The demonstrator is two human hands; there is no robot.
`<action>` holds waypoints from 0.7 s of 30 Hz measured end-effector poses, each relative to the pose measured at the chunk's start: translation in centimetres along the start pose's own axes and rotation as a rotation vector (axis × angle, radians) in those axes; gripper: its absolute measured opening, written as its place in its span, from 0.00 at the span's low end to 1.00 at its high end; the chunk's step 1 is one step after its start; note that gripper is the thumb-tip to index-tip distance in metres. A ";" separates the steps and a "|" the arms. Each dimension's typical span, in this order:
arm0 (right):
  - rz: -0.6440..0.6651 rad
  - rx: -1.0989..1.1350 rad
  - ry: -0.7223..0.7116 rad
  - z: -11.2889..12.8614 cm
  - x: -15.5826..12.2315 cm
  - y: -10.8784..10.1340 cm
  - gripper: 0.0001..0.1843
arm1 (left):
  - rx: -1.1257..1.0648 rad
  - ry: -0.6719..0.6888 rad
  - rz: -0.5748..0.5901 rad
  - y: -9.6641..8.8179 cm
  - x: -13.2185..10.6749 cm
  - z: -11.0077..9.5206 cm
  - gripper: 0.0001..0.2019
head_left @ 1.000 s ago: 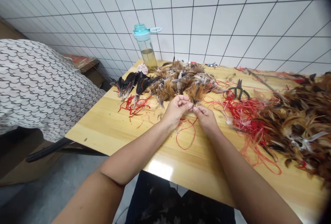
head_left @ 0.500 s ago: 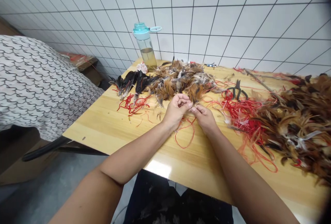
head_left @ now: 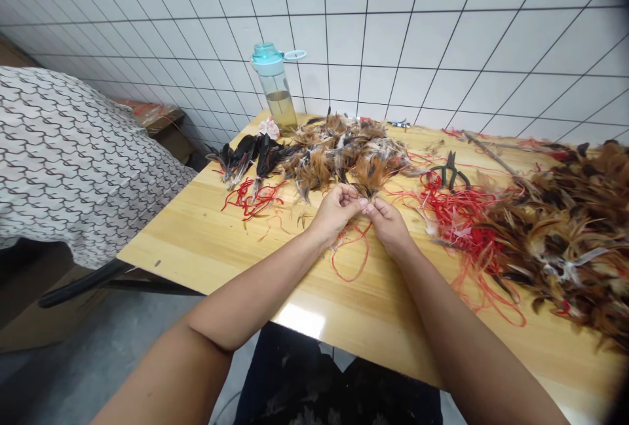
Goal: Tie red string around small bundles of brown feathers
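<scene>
In the head view, a small bunch of brown feathers is held at the middle of the table, its tips fanned toward twelve o'clock from the hands. Its base is pinched between thumb and fingers by the left hand and by the right hand, whose fingertips are brought together there. Whether string is also gripped cannot be told, as the tips are partly hidden. At six o'clock from the fingertips, a loop of thin red string is laid on the wood.

Just beyond the bunch, toward eleven o'clock, a heap of brown feathers is spread. Black feathers are laid near ten o'clock, with cut red strings beside them at nine. A drink bottle with a blue lid is stood upright at about half past ten, partly filled with yellowish liquid. At half past two, pliers are rested with their handles parted, next to a tangle of red string at three. Farther out at three, a large pile of feathers is seen.
</scene>
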State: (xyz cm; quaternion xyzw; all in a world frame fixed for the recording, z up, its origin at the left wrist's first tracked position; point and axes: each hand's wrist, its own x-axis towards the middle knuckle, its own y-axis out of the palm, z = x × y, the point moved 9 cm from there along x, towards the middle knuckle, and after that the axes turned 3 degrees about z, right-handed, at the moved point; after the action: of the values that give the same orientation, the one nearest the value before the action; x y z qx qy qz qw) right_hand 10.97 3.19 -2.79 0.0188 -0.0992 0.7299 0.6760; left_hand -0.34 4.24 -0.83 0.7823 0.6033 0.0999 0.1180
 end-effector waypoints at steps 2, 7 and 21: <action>-0.003 -0.012 -0.014 0.0 0.0 0.0 0.16 | 0.005 -0.064 0.047 0.2 0.0 0.5 0.18; 0.023 -0.140 -0.064 0.2 0.1 0.3 0.14 | -0.052 -0.128 0.136 0.2 0.1 1.2 0.20; 0.025 0.029 0.022 0.2 -0.2 0.7 0.12 | -0.362 -0.270 0.080 -0.6 0.2 1.8 0.12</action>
State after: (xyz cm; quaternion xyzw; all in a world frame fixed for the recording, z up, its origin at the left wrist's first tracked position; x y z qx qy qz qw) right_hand 10.31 2.90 -2.67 0.0194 -0.0814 0.7397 0.6677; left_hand -0.26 4.48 -2.75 0.7779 0.5229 0.1054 0.3322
